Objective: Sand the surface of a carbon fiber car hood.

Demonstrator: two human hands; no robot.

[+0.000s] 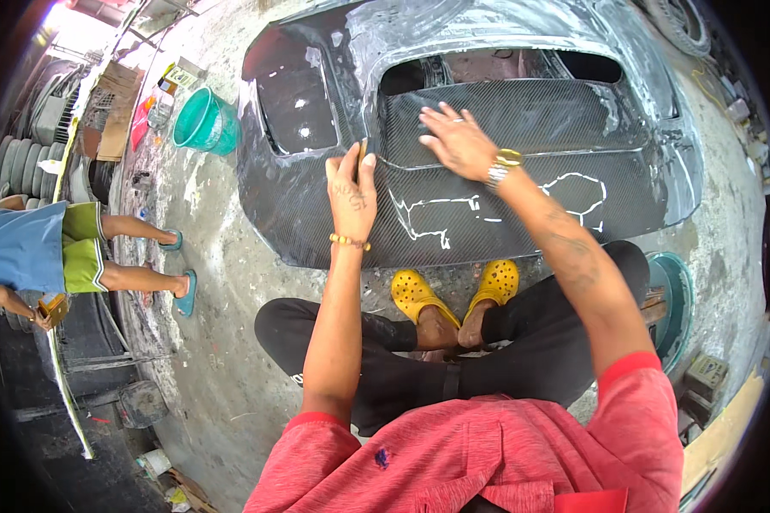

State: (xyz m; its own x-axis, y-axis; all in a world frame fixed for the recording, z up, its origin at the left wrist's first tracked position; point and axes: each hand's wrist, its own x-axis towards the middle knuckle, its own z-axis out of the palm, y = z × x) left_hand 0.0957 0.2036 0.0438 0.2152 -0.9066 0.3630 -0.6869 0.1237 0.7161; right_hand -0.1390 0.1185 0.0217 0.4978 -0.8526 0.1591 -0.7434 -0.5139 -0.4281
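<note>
In front of my feet lies a large black carbon-weave car panel (488,231) with smeared whitish residue, window-like openings and white outline marks. My left hand (351,195) is closed on a small thin tan piece (364,150), held between thumb and fingers by the raised edge left of the middle recess. Its exact kind is too small to make out. My right hand (462,147), with a watch (505,164) on the wrist, rests open on the recessed weave, fingers spread.
A green bucket (205,124) stands left of the panel. A teal tub (672,299) sits behind my right knee. A person (38,248) in blue top and green shorts stands at the left, holding a yellowish box (53,309). A tyre (683,24) lies at the far right.
</note>
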